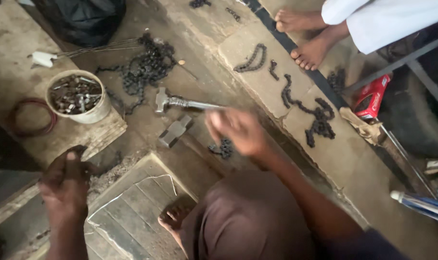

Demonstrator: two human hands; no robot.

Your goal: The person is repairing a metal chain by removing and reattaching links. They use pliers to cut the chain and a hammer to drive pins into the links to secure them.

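My left hand (65,180) is closed in a fist at the lower left, and a short dark length of chain (103,163) trails from it over the wooden edge. My right hand (239,131) is blurred with motion, just at the end of the handle of a steel hammer (167,100) that lies on the concrete floor. The blur hides whether its fingers touch the handle. A small metal block (174,130) sits below the hammer head. A short chain piece (222,148) lies under my right hand.
A tub of small metal bits (96,113) stands at left beside a red ring (31,118). A chain pile (147,67) lies behind the hammer, more chains (317,118) on the raised slab. Another person's bare feet (308,50) and a red packet (370,96) are at right.
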